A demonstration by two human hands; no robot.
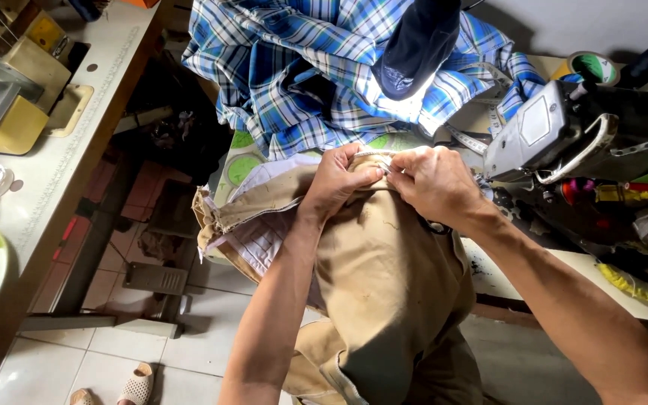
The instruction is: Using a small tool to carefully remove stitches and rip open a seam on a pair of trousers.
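Note:
A pair of tan trousers [384, 277] drapes from the sewing table over my lap, its pale lining turned out at the left. My left hand [337, 178] pinches the top edge of the tan cloth. My right hand [433, 182] grips the same edge just beside it, fingertips almost touching the left ones. Both hands sit right in front of the sewing machine [564, 127], whose head lies to their right.
A blue plaid cloth [301, 67] is heaped behind my hands under a dark lamp shade [414, 45]. A second machine [5, 90] stands on a table at the left. Thread and scraps lie at the right. Tiled floor and a sandal [136, 384] show below.

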